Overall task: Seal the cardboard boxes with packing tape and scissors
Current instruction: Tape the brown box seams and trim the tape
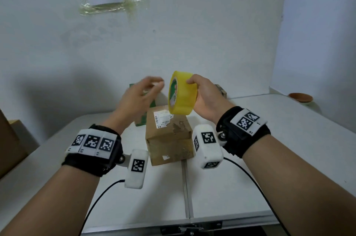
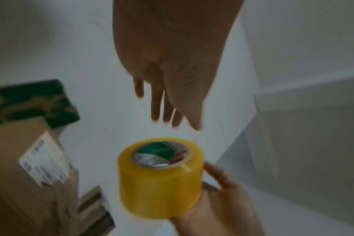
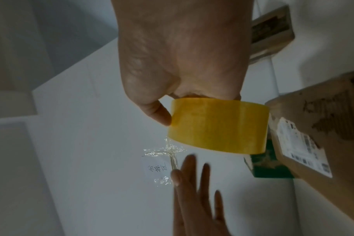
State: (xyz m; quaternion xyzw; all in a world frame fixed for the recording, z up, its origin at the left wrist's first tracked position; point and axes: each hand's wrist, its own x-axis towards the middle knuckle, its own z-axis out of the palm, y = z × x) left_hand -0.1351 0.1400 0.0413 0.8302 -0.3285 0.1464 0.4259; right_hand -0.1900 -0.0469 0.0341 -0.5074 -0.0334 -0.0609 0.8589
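Head view: your right hand [image 1: 207, 99] grips the yellow roll of packing tape [image 1: 182, 94] in the air above the brown cardboard box [image 1: 169, 135], thumb on the outer face and fingers wrapped behind. Your left hand [image 1: 138, 97] is spread and holds nothing, reaching toward the roll but not yet touching it. The box stands near the middle of the white surface [image 1: 269, 158], with a green box [image 1: 140, 118] just behind it. No scissors show, so you will have to find them before cutting.

Left wrist view: the roll [image 2: 160, 177] sits in your right hand [image 2: 222, 199] with its green core facing up, and your left fingers [image 2: 164, 108] hang straight above it, apart from it. The step looks like finding the free end of the tape; turn the roll slowly and feel along the outer face with a fingernail, since no loose end shows here.

Right wrist view: your thumb [image 3: 158, 113] presses the side of the roll [image 3: 218, 126]. Keep that grip firm but clear of the seam, so your left hand [image 3: 194, 191] can peel a length straight. The box's labelled face [image 3: 305, 146] lies just beside the roll.
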